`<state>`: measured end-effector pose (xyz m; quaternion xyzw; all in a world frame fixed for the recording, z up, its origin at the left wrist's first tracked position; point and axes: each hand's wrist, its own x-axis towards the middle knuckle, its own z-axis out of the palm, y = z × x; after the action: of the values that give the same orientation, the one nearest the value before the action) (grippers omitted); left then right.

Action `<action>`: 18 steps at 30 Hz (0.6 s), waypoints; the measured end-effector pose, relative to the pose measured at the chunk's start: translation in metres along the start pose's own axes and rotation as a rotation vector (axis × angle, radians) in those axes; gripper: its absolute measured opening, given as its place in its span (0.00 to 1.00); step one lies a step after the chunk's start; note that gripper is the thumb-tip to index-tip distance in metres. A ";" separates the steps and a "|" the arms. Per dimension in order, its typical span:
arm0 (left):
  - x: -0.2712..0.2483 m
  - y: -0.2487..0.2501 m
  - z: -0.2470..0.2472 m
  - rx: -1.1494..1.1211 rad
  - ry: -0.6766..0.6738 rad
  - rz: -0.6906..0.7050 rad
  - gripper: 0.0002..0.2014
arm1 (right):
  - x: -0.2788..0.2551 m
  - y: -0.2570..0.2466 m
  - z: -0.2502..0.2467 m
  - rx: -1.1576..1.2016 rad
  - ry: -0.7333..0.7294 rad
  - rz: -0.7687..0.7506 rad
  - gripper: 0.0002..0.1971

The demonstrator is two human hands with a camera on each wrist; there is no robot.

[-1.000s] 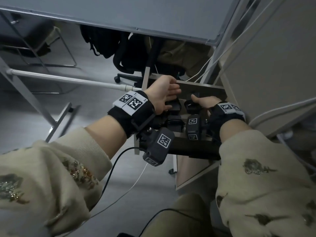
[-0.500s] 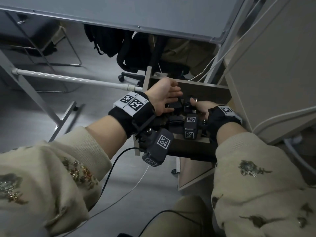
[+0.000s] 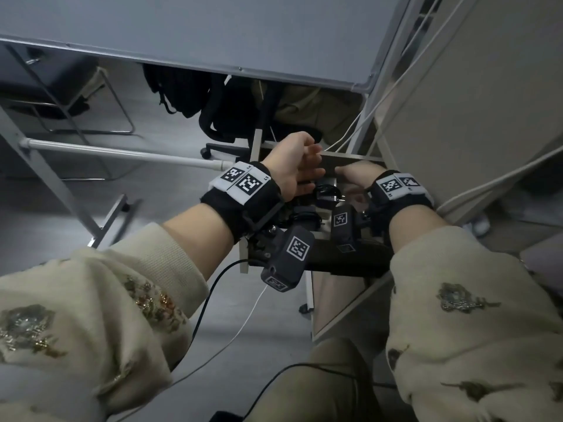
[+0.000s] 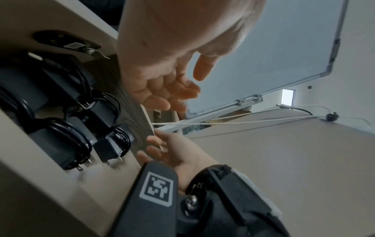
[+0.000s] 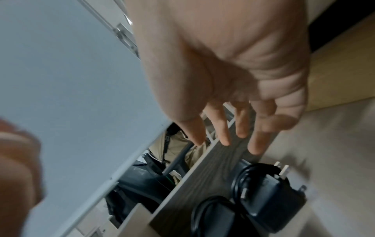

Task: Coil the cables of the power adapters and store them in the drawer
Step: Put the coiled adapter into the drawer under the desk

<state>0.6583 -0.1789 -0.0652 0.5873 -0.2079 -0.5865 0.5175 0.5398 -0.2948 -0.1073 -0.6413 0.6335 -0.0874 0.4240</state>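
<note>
Several black power adapters [image 4: 67,144] with coiled cables lie side by side in the open drawer [image 4: 131,115]; two more adapters [image 5: 270,197] show in the right wrist view. My left hand [image 3: 307,166] hovers over the drawer's far dark wood panel [image 3: 350,159] with fingers [image 4: 174,94] loosely bent and nothing in them. My right hand [image 3: 350,178] is beside it, its straight fingers [image 5: 225,134] at the panel's top edge [image 5: 202,176]. In the head view my wrists hide most of the adapters [image 3: 326,191].
A grey board [image 3: 213,32] hangs above the drawer. White cables [image 3: 380,99] run down beside the beige cabinet wall [image 3: 472,117] on the right. A black chair and bag [image 3: 225,117] stand behind the drawer, and a white bar [image 3: 122,153] crosses at the left.
Both hands have come up off the adapters and moved away from me to the drawer's far panel. The right hand no longer rests on an adapter.
</note>
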 end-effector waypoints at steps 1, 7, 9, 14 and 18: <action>-0.007 0.000 0.003 -0.005 -0.017 0.013 0.12 | -0.009 -0.004 -0.001 0.015 0.047 -0.034 0.10; -0.063 -0.003 0.031 -0.001 -0.150 0.157 0.16 | -0.086 -0.030 -0.002 0.504 -0.036 -0.206 0.20; -0.085 -0.005 0.042 -0.006 -0.158 0.257 0.17 | -0.116 -0.032 -0.008 0.610 -0.046 -0.236 0.26; -0.142 -0.007 0.072 -0.065 -0.241 0.438 0.17 | -0.191 -0.025 -0.041 0.507 0.232 -0.435 0.15; -0.182 -0.021 0.099 -0.082 -0.353 0.515 0.19 | -0.233 0.004 -0.068 0.564 0.274 -0.479 0.24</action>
<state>0.5200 -0.0520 0.0259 0.3830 -0.4124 -0.5372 0.6282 0.4505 -0.1170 0.0320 -0.6118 0.4676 -0.4392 0.4629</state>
